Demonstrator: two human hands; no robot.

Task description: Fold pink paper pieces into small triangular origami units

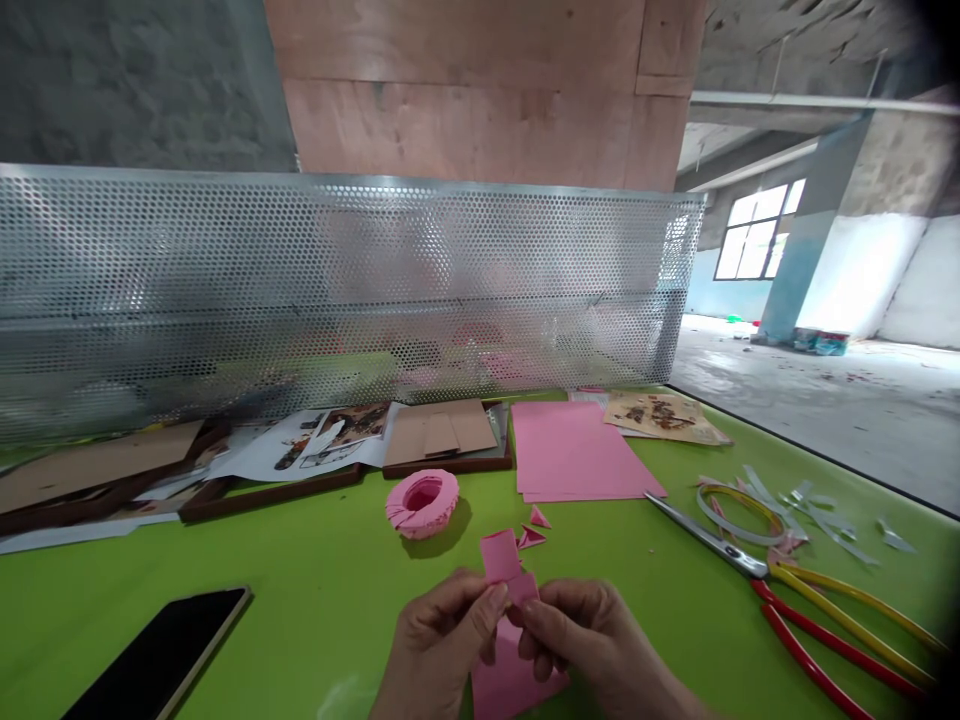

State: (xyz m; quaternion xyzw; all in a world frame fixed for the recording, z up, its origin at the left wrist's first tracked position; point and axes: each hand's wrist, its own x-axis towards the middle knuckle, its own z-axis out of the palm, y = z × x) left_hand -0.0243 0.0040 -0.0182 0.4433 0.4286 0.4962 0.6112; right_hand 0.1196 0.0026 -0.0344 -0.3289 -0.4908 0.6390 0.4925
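Between both hands is a small folded piece of pink paper (pixel 499 556), pinched at its lower part above the green table. My left hand (pixel 454 625) grips it from the left with thumb and fingers. From the right, my right hand (pixel 581 630) pinches the same paper near a fold. Beneath the hands lies a pink paper sheet (pixel 510 680), partly covered by them. Just beyond the fingers rest small folded pink triangles (pixel 534 537). A ring built of pink folded paper (pixel 422 503) sits on the table to the left, farther back.
Large scissors (pixel 750 565) with red and yellow handles lie at right, near a tape roll (pixel 739 512) and clear tape scraps. Pink sheets (pixel 577 450) are stacked behind. A phone (pixel 161 655) lies at left. Frames with cardboard (pixel 442 430) line a perforated metal screen (pixel 337 280).
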